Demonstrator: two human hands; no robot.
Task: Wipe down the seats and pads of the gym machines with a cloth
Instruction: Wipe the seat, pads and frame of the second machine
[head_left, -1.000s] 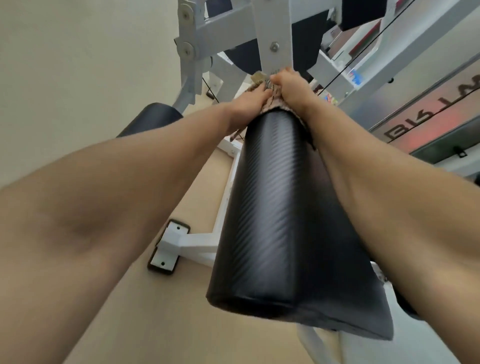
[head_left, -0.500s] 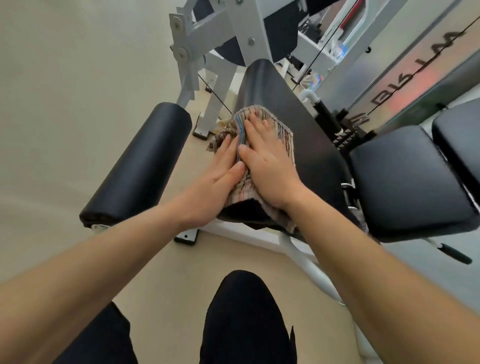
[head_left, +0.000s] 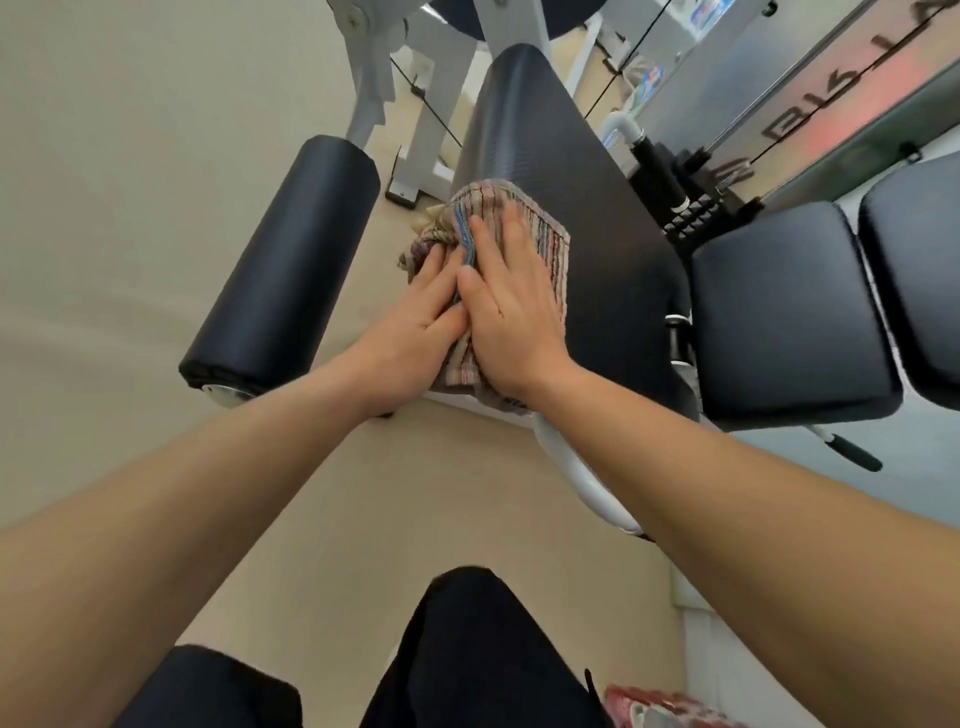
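Both palms lie flat on the striped cloth (head_left: 540, 244) at the near end of the long black pad (head_left: 561, 171) — left hand (head_left: 415, 332) and right hand (head_left: 511, 317) spread open, pressing rather than gripping. The cloth looks soft, light and bunchy — best worked under flat palms, since the pad's vinyl seems slick.
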